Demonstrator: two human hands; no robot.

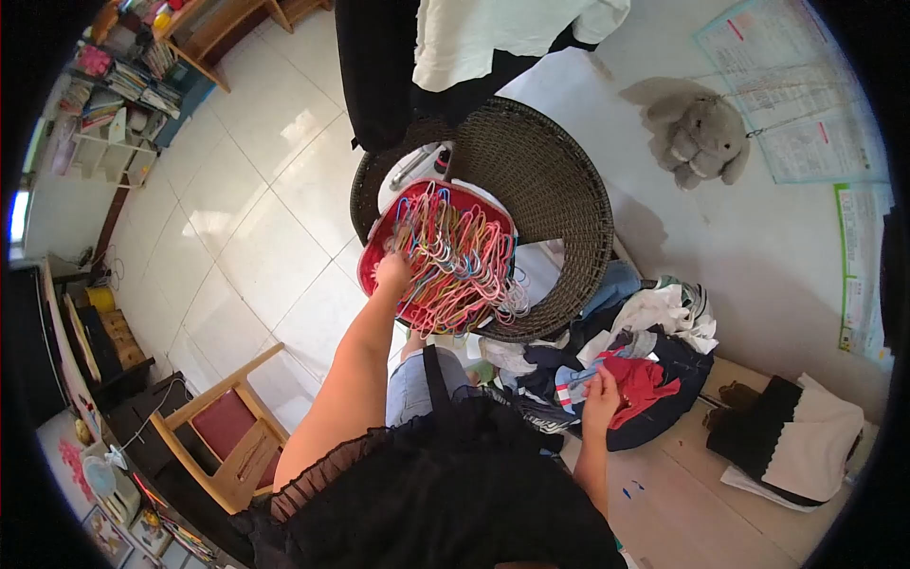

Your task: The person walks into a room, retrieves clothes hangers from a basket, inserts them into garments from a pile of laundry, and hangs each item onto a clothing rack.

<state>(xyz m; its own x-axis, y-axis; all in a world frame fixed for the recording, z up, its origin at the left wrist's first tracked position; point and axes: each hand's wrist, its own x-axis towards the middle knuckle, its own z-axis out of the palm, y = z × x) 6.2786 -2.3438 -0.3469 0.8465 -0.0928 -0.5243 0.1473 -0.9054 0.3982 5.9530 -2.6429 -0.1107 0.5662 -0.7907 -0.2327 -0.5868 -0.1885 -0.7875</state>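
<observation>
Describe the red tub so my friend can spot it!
Look for the big, round, dark-brown wicker furniture. Overlapping its left side in this view is a rounded red tub, with the person's left hand at its edge. Unlike the mixed heap of clothes to the right, it is packed with pink, yellow and blue hangers.

Fingertips of the left hand [392, 272] disappear among tangled coloured hangers [464, 261], so its grip is unclear. The hangers hide most of the inside of a red basin [373, 248]. The right hand's [599, 398] fingers are partly hidden at a red cloth [649, 387]. The top edge crops a white garment [483, 43]. Wall-poster [791, 100] lettering is too small to read.
</observation>
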